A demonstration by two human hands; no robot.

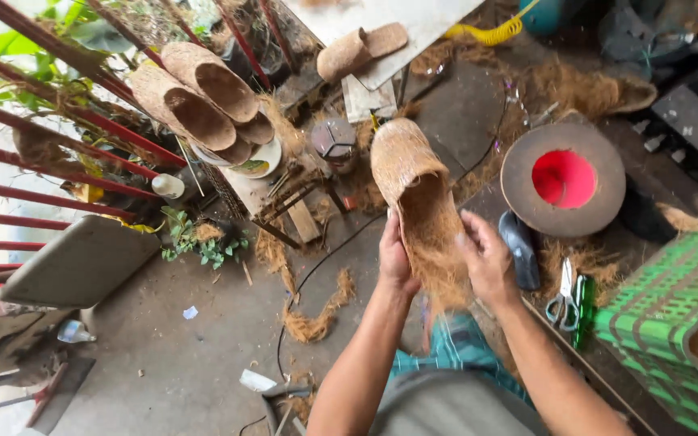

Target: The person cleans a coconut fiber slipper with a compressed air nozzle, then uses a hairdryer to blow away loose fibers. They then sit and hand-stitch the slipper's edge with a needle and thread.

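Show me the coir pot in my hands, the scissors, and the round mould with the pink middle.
coir pot [404, 165]: head view, outer wall.
scissors [563, 300]: head view, handles.
round mould [527, 190]: head view, brown rim.

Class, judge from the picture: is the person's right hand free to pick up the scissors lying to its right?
Probably not as things stand: the right hand is busy gripping the fibre slipper together with the left hand. The scissors lie uncovered nearby, so the way looks free once it lets go.

Outdoor craft workshop: coir scraps [314, 321], scissors [563, 295], stacked fibre pots [203, 101].

Fibre boat [415, 194] between both hands, scissors [563, 295] right, stacked boats [203, 101] left
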